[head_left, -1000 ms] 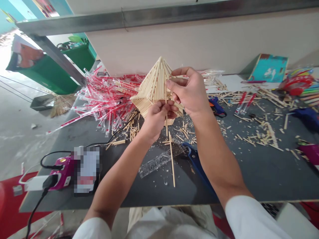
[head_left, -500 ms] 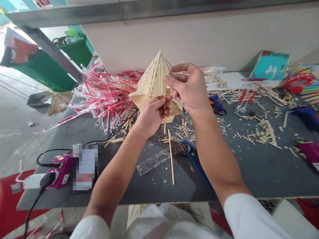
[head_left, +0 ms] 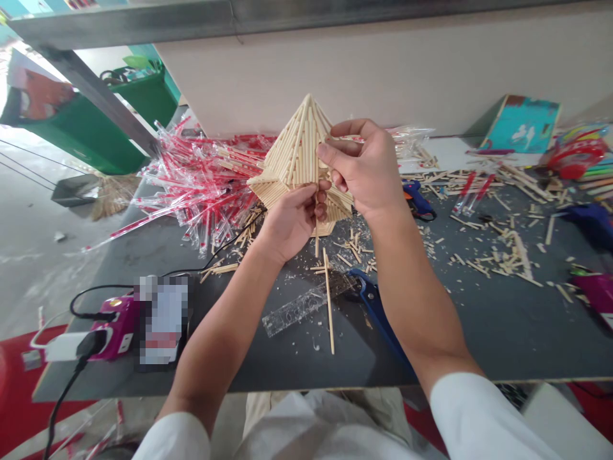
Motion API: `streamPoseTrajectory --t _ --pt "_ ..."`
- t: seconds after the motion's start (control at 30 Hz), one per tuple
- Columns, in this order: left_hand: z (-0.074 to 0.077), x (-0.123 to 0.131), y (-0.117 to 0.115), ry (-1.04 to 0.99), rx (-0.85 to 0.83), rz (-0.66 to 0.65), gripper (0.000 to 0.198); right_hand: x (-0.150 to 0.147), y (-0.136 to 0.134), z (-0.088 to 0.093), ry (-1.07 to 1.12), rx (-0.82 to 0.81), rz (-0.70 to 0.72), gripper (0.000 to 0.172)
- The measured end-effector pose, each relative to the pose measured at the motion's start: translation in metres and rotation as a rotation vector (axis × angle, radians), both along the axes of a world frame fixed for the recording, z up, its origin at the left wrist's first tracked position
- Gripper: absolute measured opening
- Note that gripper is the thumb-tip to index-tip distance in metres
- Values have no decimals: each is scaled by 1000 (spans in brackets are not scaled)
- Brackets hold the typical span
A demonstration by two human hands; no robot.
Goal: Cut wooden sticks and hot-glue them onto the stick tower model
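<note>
A pyramid-shaped roof model (head_left: 294, 156) built of thin wooden sticks stands on the dark table (head_left: 502, 326). A single long wooden stick (head_left: 317, 239) lies upright against its near face. My left hand (head_left: 293, 220) pinches the lower part of that stick at the model's base. My right hand (head_left: 361, 167) has its fingers closed on the stick's upper part, pressed against the model's right side. Another loose stick (head_left: 328, 300) lies on the table just below my hands.
A heap of red-and-clear stick wrappers (head_left: 201, 185) lies left of the model. A clear ruler (head_left: 299, 310) and blue cutters (head_left: 378, 313) lie near the front. Glue guns (head_left: 416, 199), stick offcuts (head_left: 498, 255), a purple device (head_left: 117, 329) with cables and a teal board (head_left: 522, 124) surround them.
The view has shifted slightly, so the model sits a little higher. My left fingers slid up the stick toward the model's base; both hands stay on the stick.
</note>
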State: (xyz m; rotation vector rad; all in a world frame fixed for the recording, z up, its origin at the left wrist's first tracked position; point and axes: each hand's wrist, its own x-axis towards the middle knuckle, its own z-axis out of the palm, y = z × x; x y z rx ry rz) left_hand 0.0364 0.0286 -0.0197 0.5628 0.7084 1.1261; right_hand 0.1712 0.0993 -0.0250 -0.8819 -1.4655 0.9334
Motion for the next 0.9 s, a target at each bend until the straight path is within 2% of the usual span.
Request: streamPoseTrajectory --t 0.37,0.5,0.7,0.9 --pt "0 1 -2 -34 1 14 29 -3 -3 3 58 -68 -19 41" --pt "1 3 -4 -46 9 43 29 -2 -3 3 25 -50 -18 39" --pt "3 0 -6 -22 -24 6 24 6 -11 11 -39 -34 -15 41" --pt "1 2 -9 -32 -55 10 22 25 -17 15 -73 121 -96 40"
